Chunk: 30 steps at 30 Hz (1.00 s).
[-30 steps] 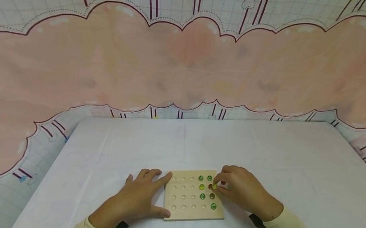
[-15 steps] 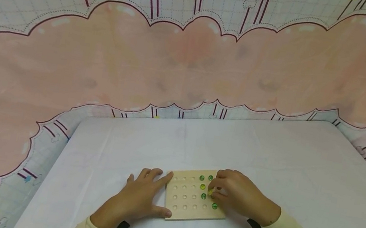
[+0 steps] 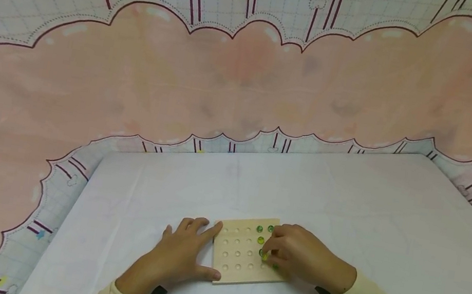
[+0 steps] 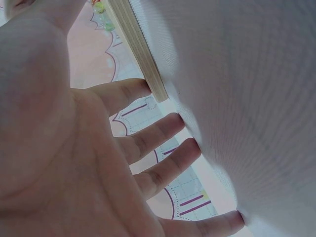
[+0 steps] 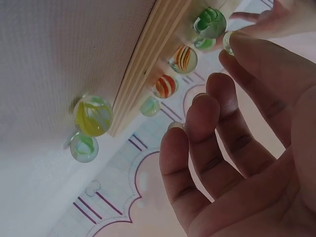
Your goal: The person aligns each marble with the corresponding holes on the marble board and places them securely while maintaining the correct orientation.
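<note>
A pale wooden board with rows of round hollows lies on the table. Green marbles and a yellow marble sit in hollows toward its right side. Two orange-striped marbles, one of them the red-orange marble, show in the right wrist view. My left hand has its fingers spread, with index finger and thumb touching the board's left corners. Over the board's right part, my right hand pinches a yellow marble between thumb and fingertip. The hand covers some hollows and marbles in the head view.
Beside the board's edge, a yellow-swirled marble and a green-swirled marble lie loose on the white tabletop; my right hand hides them in the head view. A patterned peach cloth hangs behind the table.
My right hand has moved left and nearer, from the board's right edge to over its hollows, carrying the yellow marble. The left hand keeps its place at the board.
</note>
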Each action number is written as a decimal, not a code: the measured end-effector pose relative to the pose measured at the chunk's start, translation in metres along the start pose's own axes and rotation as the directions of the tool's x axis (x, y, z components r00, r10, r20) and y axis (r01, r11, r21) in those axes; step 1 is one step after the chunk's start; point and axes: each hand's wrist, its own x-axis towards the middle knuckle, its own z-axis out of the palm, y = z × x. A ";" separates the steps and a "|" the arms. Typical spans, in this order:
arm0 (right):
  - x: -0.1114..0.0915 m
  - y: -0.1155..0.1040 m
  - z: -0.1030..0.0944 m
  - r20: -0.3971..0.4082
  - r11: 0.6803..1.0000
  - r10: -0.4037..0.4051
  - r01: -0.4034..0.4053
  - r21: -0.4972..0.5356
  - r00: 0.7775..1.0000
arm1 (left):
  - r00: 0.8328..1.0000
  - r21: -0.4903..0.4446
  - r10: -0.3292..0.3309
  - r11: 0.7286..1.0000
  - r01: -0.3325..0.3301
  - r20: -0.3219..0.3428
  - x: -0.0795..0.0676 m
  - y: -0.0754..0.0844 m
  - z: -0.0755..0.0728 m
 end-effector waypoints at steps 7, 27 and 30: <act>0.004 -0.002 0.001 0.023 0.999 -0.033 0.033 0.014 0.999 | 1.000 0.011 -0.011 1.000 0.011 -0.010 0.000 -0.003 -0.001; 0.000 -0.002 0.009 0.056 1.000 -0.023 0.023 0.005 0.998 | 1.000 0.015 0.006 1.000 -0.006 -0.019 0.002 -0.002 0.005; -0.001 -0.003 0.009 0.057 1.000 -0.020 0.020 0.000 0.998 | 1.000 0.015 0.010 1.000 -0.009 -0.022 0.002 -0.002 0.006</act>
